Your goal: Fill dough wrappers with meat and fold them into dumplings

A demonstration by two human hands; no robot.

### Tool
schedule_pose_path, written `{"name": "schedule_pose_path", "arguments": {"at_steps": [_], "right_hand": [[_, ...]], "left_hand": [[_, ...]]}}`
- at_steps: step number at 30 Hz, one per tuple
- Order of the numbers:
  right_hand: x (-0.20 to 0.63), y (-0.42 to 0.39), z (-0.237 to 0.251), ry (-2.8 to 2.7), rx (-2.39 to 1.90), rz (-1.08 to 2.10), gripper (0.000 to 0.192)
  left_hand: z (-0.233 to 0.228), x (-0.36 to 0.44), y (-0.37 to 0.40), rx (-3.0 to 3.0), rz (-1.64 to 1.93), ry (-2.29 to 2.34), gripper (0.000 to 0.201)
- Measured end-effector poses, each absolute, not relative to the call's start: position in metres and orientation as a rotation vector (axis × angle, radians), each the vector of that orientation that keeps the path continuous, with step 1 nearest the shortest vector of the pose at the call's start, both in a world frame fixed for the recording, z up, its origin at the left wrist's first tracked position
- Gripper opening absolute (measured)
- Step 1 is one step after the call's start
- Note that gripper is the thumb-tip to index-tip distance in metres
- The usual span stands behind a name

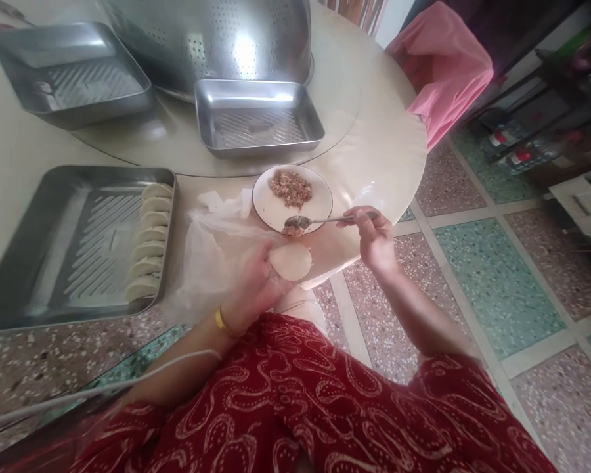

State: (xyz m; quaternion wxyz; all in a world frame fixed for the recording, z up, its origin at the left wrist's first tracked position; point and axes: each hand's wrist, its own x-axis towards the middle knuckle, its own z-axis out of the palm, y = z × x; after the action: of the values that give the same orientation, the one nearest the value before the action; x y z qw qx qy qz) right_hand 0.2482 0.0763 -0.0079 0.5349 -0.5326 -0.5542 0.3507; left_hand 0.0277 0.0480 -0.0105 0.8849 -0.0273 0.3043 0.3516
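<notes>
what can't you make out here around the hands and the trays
- Left hand: its fingers are hidden under the dough wrapper in the head view.
- Spoon: the handle end sits inside the right hand.
- Near tray: its lower left corner is cut off by the frame edge.
- Colander: its top is cut off by the upper edge.
- Shelf bottles: too blurred to read.

Head camera, looking steeply down, close over table [39, 171] edge.
</notes>
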Motion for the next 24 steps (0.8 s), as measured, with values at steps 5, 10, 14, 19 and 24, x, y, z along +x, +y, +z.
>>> {"name": "schedule_pose_path", "arguments": {"at_steps": [5,10,14,19,24], "right_hand": [[0.246,0.069,-0.005,-1.200,-1.246,0.995,0.021],[0.243,0.045,0.000,-1.437,-1.151,0.833,0.017],[0.245,0.027,0.007,-1.594,-0.935,0.598,0.015],[0.243,-0.001,0.017,-1.817,-0.761,0.301,0.028],[0.237,-0.020,0.022,-2.009,-0.662,0.136,0.029]], "left_hand": [[-0.004,0.029,0.053,-0.166,0.796,0.551,0.056],[0.004,0.026,0.045,-0.212,0.825,0.539,0.055],[0.004,0.021,0.038,-0.199,0.853,0.567,0.054],[0.008,0.020,0.032,-0.124,0.932,0.606,0.043],[0.012,0.023,0.028,-0.093,0.908,0.567,0.040]]}}
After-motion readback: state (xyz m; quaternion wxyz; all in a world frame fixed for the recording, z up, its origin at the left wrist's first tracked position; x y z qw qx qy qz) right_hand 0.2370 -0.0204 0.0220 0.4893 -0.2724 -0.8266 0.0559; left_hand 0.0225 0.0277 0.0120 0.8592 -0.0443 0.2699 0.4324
